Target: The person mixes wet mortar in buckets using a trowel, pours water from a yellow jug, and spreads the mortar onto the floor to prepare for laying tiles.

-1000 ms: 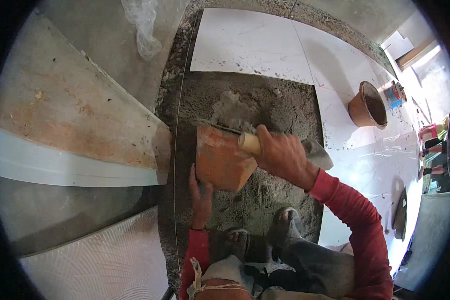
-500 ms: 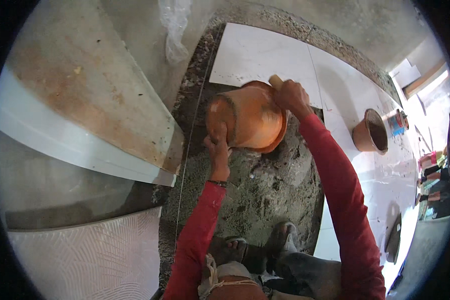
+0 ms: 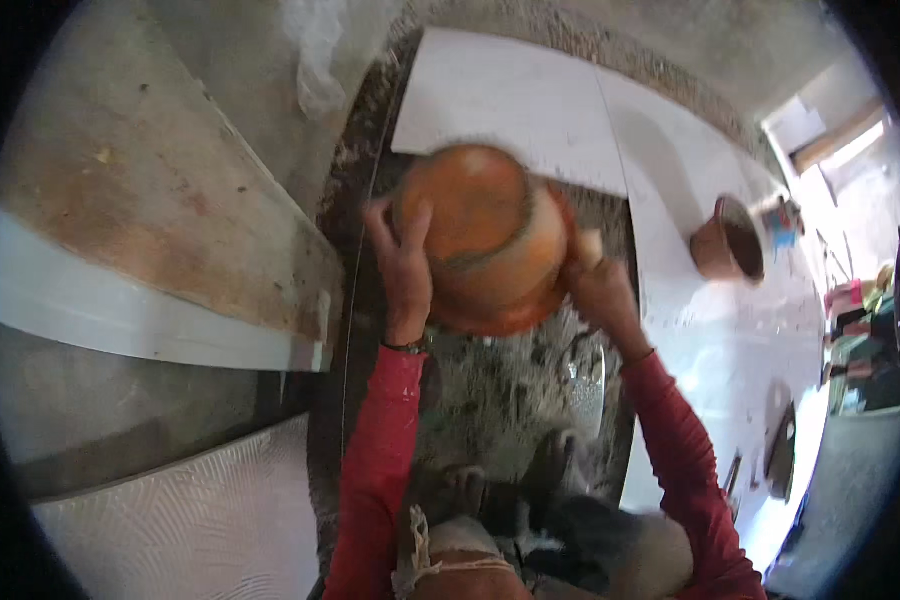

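Note:
An orange plastic bucket (image 3: 480, 210) is tipped over above the wet, rough mortar bed (image 3: 490, 400), its bottom facing up. My left hand (image 3: 403, 265) grips its left side with fingers spread around the body. My right hand (image 3: 602, 295) is closed on a pale wooden trowel handle (image 3: 589, 243) at the bucket's right rim; motion blur hides the exact contact. The bucket covers part of the mortar, and whether anything is falling from it cannot be made out. My feet (image 3: 555, 460) are on the mortar near the lower edge.
White tiles (image 3: 510, 95) border the mortar above and right, with another bucket (image 3: 727, 240), a can (image 3: 782, 230) and a dark tool (image 3: 782, 450) on them. A stained board (image 3: 160, 210) and a ridged panel (image 3: 180, 520) lie left. A plastic sheet (image 3: 320, 70) hangs behind.
The bucket has been moved farther from my body and turned over, showing its bottom. My left hand followed it up. My right hand swung up, then down to the rim's right side.

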### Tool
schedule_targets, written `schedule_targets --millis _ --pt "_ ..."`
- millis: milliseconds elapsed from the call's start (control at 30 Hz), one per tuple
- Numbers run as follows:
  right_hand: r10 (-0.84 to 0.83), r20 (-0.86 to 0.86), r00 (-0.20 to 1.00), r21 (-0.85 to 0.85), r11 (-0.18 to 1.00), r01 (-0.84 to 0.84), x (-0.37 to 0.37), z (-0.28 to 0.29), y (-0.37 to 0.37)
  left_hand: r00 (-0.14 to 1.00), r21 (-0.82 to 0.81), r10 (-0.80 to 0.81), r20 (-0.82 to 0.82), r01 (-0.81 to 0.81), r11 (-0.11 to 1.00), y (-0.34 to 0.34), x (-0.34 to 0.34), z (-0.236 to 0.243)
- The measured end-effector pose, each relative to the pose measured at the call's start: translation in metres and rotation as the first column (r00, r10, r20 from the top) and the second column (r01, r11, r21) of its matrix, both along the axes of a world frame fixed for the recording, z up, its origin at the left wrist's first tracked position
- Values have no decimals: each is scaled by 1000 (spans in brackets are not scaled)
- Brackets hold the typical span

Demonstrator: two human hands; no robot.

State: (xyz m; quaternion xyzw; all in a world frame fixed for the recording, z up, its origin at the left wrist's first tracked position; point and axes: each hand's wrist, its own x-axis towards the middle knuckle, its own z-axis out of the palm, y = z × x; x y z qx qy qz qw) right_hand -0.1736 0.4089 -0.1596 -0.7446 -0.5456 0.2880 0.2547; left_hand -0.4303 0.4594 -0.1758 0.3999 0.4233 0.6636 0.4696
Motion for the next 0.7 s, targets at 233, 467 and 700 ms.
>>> schedule_targets --millis 233,467,700 --pt "176 -182 967 47 984 -171 4 22 -35 958 3 28 -285 -29 1000 -29 25 77" --pt "407 133 904 360 830 -427 30 59 -57 936 367 27 -351 111 924 -86 9 123" --pt "293 273 916 138 931 -339 -21 15 -54 974 -169 29 -225 -69 983 -75 13 74"
